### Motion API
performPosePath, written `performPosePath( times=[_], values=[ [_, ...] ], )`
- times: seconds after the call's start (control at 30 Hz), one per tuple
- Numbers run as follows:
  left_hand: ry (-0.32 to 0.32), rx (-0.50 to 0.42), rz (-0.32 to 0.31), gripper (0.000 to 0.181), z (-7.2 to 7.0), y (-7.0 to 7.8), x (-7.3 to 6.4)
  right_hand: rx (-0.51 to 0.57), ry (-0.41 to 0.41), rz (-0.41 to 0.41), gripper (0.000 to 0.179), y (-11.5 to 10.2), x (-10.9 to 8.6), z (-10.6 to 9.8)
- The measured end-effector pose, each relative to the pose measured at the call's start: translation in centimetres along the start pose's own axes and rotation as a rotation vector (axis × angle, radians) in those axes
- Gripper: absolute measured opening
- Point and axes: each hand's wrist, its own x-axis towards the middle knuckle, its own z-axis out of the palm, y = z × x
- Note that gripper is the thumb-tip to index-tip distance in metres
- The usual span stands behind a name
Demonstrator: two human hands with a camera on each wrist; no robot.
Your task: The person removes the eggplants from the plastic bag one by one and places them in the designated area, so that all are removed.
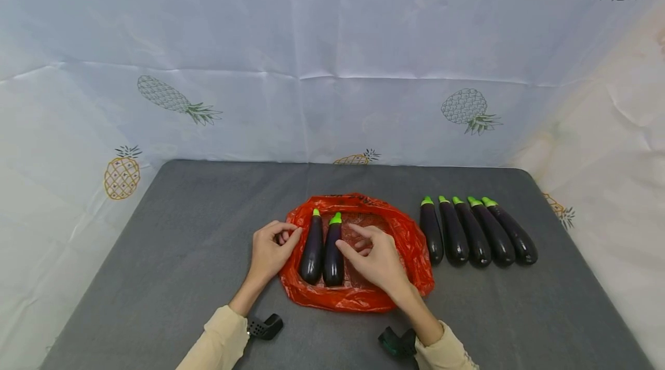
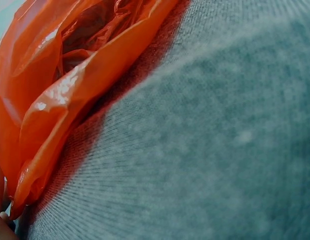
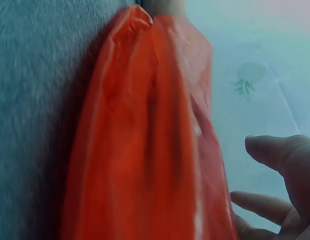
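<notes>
A red plastic bag [image 1: 358,301] lies spread on the table with its mouth rolled outward. Two dark eggplants [image 1: 312,251] with green tips lie side by side in its left part. At the bag's left edge my left hand [image 1: 270,249] pinches the plastic; in the left wrist view, fingertips [image 2: 1,227] at the lower left grip a gathered fold. My right hand [image 1: 376,257] hovers over the bag, thumb near the right-hand eggplant [image 1: 334,257] of the pair. In the right wrist view its fingers [image 3: 265,202] are spread apart and hold nothing.
Several more eggplants [image 1: 478,234] lie in a row to the right of the bag, green tips toward the far edge. They rest on a grey table [image 1: 182,231]. A white cloth with pineapple prints [image 1: 322,110] hangs behind it.
</notes>
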Motion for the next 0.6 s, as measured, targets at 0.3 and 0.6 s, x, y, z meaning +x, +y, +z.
performPosePath(
  times=[0.3, 0.6],
  values=[
    [0.005, 0.003, 0.01, 0.005, 0.0, 0.0, 0.1, -0.056, -0.06, 0.028, 0.061, -0.4, -0.2, 1.7],
    [-0.015, 0.007, -0.027, 0.005, -0.1, -0.1, 0.0, -0.07, -0.138, 0.056, 0.072, -0.2, -0.4, 2.3]
  ],
)
